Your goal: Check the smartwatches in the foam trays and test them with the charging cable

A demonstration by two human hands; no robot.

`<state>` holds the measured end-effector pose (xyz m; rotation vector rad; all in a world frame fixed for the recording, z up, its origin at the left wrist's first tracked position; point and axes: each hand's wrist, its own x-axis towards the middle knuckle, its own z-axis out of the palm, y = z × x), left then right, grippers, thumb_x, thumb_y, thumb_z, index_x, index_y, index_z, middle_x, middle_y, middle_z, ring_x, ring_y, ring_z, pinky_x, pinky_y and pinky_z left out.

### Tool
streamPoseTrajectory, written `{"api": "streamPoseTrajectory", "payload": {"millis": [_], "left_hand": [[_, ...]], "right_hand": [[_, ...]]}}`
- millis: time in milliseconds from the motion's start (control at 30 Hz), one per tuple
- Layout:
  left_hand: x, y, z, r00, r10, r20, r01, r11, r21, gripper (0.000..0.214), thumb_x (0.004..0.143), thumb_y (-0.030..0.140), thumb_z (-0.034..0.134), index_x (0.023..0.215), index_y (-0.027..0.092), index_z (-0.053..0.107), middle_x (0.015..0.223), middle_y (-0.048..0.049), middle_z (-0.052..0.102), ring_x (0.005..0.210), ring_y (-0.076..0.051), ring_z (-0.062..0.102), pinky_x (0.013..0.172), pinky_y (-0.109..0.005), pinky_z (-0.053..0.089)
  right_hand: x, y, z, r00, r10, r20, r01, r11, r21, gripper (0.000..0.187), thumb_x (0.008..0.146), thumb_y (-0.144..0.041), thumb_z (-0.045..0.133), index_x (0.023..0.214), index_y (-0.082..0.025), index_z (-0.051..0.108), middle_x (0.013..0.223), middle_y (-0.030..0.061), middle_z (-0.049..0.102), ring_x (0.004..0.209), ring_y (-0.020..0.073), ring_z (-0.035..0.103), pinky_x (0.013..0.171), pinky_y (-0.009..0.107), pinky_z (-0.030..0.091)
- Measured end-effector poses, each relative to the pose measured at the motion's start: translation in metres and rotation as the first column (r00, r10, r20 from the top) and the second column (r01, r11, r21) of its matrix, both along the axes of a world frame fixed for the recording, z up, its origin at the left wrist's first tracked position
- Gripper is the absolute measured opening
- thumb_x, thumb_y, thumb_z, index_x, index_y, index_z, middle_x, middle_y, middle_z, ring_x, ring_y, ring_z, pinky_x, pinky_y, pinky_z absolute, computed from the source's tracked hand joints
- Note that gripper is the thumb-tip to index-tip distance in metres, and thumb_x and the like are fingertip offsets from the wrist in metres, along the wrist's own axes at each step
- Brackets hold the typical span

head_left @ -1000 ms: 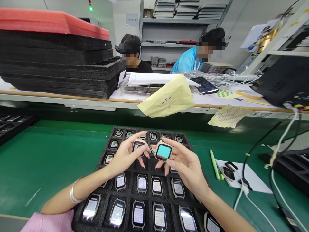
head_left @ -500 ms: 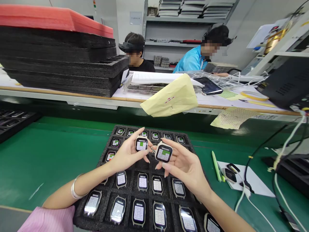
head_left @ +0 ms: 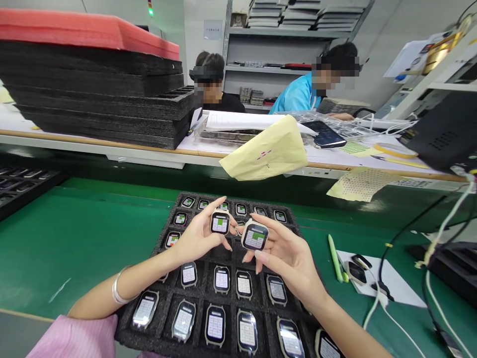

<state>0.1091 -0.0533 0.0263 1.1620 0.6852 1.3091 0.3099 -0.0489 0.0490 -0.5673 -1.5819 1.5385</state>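
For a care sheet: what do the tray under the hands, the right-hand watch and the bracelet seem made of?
Tray: probably matte black foam, from its grainy surface.
Watch: glossy, apparently glass over its lit screen; smooth pale frame, possibly metal or plastic.
Bracelet: likely polished metal, given its silvery shine.

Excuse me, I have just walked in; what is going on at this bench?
One person's left hand holds a first watch, and their right hand holds a second watch, both over a black foam tray. The two held screens are lit, each showing a grid with a green patch. Other watches sit in the tray's compartments. Beyond the bench are a co-worker in blue and another in black.
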Motion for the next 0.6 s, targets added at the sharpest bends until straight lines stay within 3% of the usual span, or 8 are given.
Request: {"api": "streamPoseTrajectory", "payload": {"millis": [100,267,367,600], "left_hand": [[0.0,-0.002,0.0,1.0,-0.019,0.019,0.019,1.0,0.005,0.078,0.072,0.008,0.068,0.14,0.017,0.031,0.099,-0.0057,0.059,0.086,-0.017,0.061,0.067,-0.029,0.06],[0.0,0.0,-0.002,1.0,0.0,0.017,0.001,1.0,-0.009,0.074,0.079,0.016,0.068,0.142,0.016,0.029,0.097,-0.0069,0.06,0.085,-0.017,0.061,0.064,-0.029,0.059],[0.0,0.001,-0.003,1.0,-0.008,0.015,0.008,1.0,-0.011,0.079,0.076,0.014,0.072,0.142,0.018,0.029,0.099,-0.0067,0.059,0.087,-0.018,0.061,0.066,-0.03,0.059],[-0.003,-0.001,-0.008,0.987,-0.158,-0.031,0.156,0.986,-0.056,0.082,0.076,0.01,0.069,0.141,0.024,0.021,0.103,-0.0058,0.058,0.097,-0.02,0.061,0.084,-0.039,0.056]], "right_hand": [[0.0,-0.001,0.0,1.0,-0.003,0.002,0.003,1.0,-0.014,0.048,0.086,-0.015,0.065,0.131,-0.026,0.052,0.111,0.0108,0.065,0.074,0.0192,0.068,0.052,0.024,0.053],[-0.001,0.001,0.0,1.0,-0.006,0.013,0.006,1.0,-0.009,0.047,0.087,-0.018,0.065,0.131,-0.026,0.052,0.109,0.0109,0.066,0.074,0.0204,0.068,0.052,0.026,0.054],[-0.001,0.004,-0.003,1.0,0.005,0.024,-0.005,1.0,0.006,0.049,0.086,-0.018,0.066,0.132,-0.027,0.051,0.109,0.0107,0.066,0.073,0.0201,0.069,0.051,0.025,0.054],[0.005,0.014,-0.008,0.978,-0.014,0.207,0.001,0.998,0.063,0.06,0.083,-0.021,0.069,0.137,-0.025,0.043,0.101,0.0089,0.068,0.075,0.0219,0.07,0.052,0.027,0.056]]}}
